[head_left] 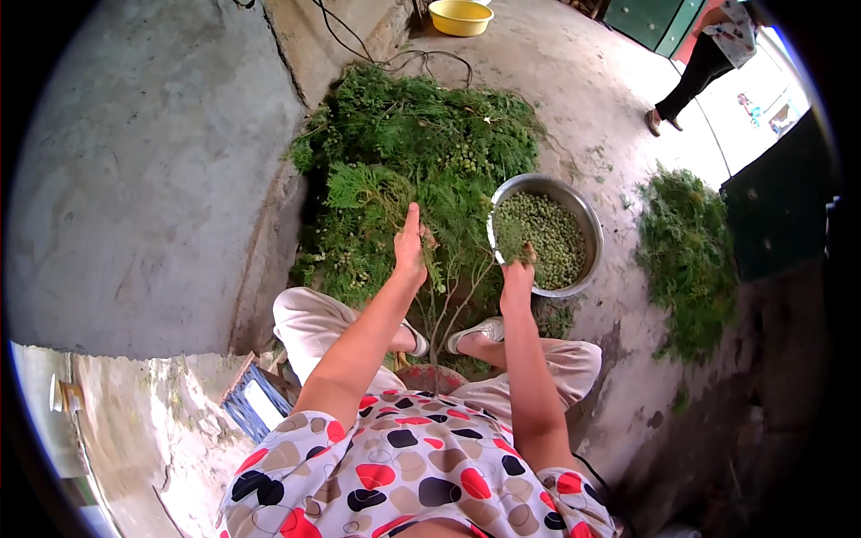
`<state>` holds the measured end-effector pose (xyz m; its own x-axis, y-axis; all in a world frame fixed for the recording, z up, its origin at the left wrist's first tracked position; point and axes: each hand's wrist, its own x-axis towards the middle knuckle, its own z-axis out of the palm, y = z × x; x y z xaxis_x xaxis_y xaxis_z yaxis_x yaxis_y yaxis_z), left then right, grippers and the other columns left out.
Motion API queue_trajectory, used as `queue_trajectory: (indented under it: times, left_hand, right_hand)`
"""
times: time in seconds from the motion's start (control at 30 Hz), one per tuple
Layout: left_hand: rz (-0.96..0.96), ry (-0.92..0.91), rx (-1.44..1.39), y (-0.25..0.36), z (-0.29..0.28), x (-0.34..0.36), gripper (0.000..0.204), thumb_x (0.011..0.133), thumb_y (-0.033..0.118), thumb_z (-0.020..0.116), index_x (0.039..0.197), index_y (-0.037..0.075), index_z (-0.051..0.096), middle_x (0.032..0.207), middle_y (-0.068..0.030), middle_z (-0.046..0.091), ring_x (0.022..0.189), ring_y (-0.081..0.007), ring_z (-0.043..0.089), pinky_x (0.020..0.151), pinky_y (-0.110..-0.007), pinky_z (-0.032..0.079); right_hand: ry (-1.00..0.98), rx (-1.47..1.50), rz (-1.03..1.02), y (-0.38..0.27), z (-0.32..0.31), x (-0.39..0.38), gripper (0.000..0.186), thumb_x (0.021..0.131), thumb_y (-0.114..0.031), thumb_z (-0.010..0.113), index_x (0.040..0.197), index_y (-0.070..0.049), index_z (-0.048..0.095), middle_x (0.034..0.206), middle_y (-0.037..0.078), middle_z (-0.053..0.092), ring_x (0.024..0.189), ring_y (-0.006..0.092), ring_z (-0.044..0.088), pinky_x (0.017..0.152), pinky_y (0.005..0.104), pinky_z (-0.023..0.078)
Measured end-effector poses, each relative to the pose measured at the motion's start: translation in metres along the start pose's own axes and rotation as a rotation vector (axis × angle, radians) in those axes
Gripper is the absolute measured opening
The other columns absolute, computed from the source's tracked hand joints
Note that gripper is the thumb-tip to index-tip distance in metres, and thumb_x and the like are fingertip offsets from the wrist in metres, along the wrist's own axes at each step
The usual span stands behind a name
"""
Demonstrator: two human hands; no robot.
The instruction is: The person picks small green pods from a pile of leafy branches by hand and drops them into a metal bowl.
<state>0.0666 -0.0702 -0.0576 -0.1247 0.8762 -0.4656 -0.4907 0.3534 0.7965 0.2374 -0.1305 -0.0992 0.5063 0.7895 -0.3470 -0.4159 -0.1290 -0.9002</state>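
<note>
In front of me is a heap of cut evergreen branches (pixel 430 117), with small pale green seed cones among the fronds. My left hand (pixel 411 253) is closed round a leafy branch (pixel 448 289), its index finger stretched out. The bare stems of that branch run down between my feet. My right hand (pixel 517 276) is at the near left rim of a metal basin (pixel 592 224), fingers drawn together on a green sprig (pixel 509 237). Many small round green seed cones (pixel 552 235) lie in the basin. My right fingertips are partly hidden by the sprig.
A second pile of greenery (pixel 686 260) lies to the right, beside a dark green panel (pixel 776 206). At the far side stands a yellow basin (pixel 460 18) near black cables (pixel 421 56). Another person (pixel 704 67) is at the upper right. A grey concrete slab (pixel 152 179) borders the left.
</note>
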Motion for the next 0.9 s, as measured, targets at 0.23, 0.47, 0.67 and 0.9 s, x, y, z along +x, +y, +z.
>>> queue_trajectory:
  times: [0.23, 0.47, 0.67, 0.9]
  left_hand:
    - [0.234, 0.019, -0.095, 0.000, 0.008, 0.003, 0.049, 0.080, 0.048, 0.059, 0.056, 0.011, 0.038, 0.056, -0.0018, 0.039, 0.049, -0.0153, 0.038, 0.049, -0.030, 0.035]
    - [0.297, 0.023, -0.055, 0.014, 0.022, -0.009, 0.051, 0.082, 0.047, 0.056, 0.051, 0.012, 0.036, 0.054, -0.0003, 0.039, 0.050, -0.0123, 0.038, 0.050, -0.028, 0.036]
    - [0.371, -0.006, 0.052, 0.025, 0.023, -0.009, 0.053, 0.085, 0.045, 0.053, 0.050, 0.011, 0.034, 0.052, -0.0012, 0.037, 0.048, -0.0127, 0.035, 0.048, -0.029, 0.033]
    - [0.526, -0.039, 0.166, 0.021, 0.017, -0.010, 0.054, 0.087, 0.041, 0.053, 0.048, 0.011, 0.030, 0.047, 0.0024, 0.034, 0.045, -0.0102, 0.030, 0.046, -0.026, 0.027]
  right_hand:
    - [0.077, -0.357, -0.558, -0.008, -0.017, -0.059, 0.055, 0.084, -0.003, 0.045, 0.133, 0.003, 0.022, 0.137, 0.020, 0.025, 0.124, 0.0283, 0.031, 0.102, 0.0361, 0.025]
    - [-0.071, -0.726, -1.211, -0.074, 0.011, -0.105, 0.047, 0.081, -0.007, 0.055, 0.123, 0.004, 0.038, 0.129, 0.018, 0.038, 0.120, 0.0308, 0.037, 0.099, 0.0393, 0.029]
    - [-0.443, -0.587, -0.670, -0.058, 0.032, -0.088, 0.031, 0.079, -0.011, 0.062, 0.108, -0.001, 0.055, 0.094, 0.015, 0.058, 0.071, 0.0252, 0.055, 0.062, 0.0294, 0.046]
    - [-0.406, -0.799, -0.718, -0.036, 0.037, -0.090, 0.009, 0.074, -0.003, 0.058, 0.083, -0.001, 0.055, 0.074, 0.015, 0.058, 0.062, 0.0316, 0.057, 0.054, 0.0348, 0.045]
